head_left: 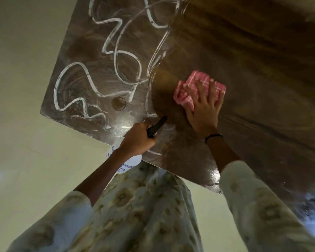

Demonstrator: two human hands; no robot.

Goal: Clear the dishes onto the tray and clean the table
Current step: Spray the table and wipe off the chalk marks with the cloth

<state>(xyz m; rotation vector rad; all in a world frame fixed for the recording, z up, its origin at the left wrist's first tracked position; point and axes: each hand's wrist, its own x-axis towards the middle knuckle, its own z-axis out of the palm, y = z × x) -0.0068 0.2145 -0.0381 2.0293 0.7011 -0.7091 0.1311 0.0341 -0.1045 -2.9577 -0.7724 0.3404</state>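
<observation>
A pink-and-white checked cloth [198, 88] is seen on a dark brown wood-grained worktop [262, 70], marked with white looping foam trails [116, 57]. A white spray bottle [129, 160] with a black nozzle is shown beside pale floral-printed sleeves [253, 206].

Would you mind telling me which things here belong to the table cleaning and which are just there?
In use:
pink cloth, pressed flat under the right hand
spray bottle, gripped by the left hand
table, with white foam trails

Just there:
black wristband
floor
</observation>
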